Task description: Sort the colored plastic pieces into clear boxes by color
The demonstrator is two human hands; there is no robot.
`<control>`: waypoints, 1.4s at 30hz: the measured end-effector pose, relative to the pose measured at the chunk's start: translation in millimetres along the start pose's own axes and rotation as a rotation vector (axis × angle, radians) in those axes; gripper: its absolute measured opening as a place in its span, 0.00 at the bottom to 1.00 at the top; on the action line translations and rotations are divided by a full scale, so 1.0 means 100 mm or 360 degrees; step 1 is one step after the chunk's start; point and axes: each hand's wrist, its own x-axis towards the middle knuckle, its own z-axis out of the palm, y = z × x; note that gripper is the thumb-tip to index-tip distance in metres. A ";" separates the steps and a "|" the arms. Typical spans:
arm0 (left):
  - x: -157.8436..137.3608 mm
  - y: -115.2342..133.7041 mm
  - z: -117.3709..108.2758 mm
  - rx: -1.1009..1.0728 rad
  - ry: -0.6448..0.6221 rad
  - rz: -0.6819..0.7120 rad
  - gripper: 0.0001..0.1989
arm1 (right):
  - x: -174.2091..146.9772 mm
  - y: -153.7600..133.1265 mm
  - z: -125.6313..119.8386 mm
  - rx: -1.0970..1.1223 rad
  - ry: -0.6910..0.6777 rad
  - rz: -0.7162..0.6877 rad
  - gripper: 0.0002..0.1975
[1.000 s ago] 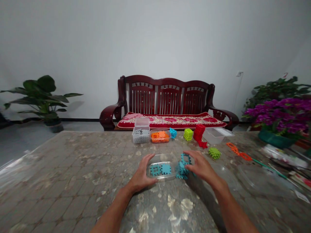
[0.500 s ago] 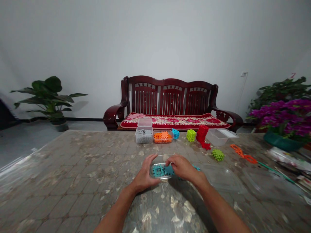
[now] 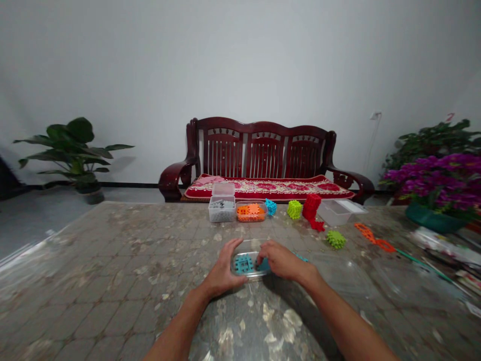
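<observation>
A clear plastic container [image 3: 251,276] with teal interlocking plastic pieces [image 3: 243,264] stands on the table in front of me. My left hand [image 3: 224,275] is closed round its left end, thumb on the near side and fingers on the far side. Inside the right half, the bent fingers of my right hand [image 3: 281,259] pinch a flat teal piece [image 3: 264,264]; the fingertips are partly hidden. More teal pieces [image 3: 301,258] lie on the table, mostly behind my right wrist.
Beyond stand a box of grey pieces [image 3: 221,213], a tub of orange pieces [image 3: 251,212], and blue [image 3: 270,206], lime [image 3: 294,209] and red [image 3: 311,206] builds. Clear lids [image 3: 345,276] lie at right, near a flower pot [image 3: 436,218].
My right fingers have shifted within the container, and the teal piece under them has moved slightly right and tilted. My left hand keeps its hold.
</observation>
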 end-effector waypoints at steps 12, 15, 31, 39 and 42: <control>0.00 0.02 -0.03 0.0017 -0.0014 -0.0029 0.49 | -0.52 0.63 -0.30 0.0170 0.0295 0.0525 0.33; 0.00 0.00 -0.03 0.0036 -0.0007 -0.0015 0.48 | -0.58 0.60 -0.23 0.0081 0.0169 0.0528 0.39; -0.01 0.03 -0.03 0.0046 0.0011 -0.0017 0.49 | -0.50 0.31 -0.42 0.0177 0.0565 0.0331 0.29; 0.00 0.01 -0.02 0.0012 -0.0006 -0.0024 0.49 | -0.14 0.08 -0.34 0.0216 0.0137 0.0126 0.29; 0.00 0.02 -0.02 -0.0023 -0.0042 -0.0035 0.49 | -0.16 0.17 -0.30 0.0360 0.0242 0.0182 0.22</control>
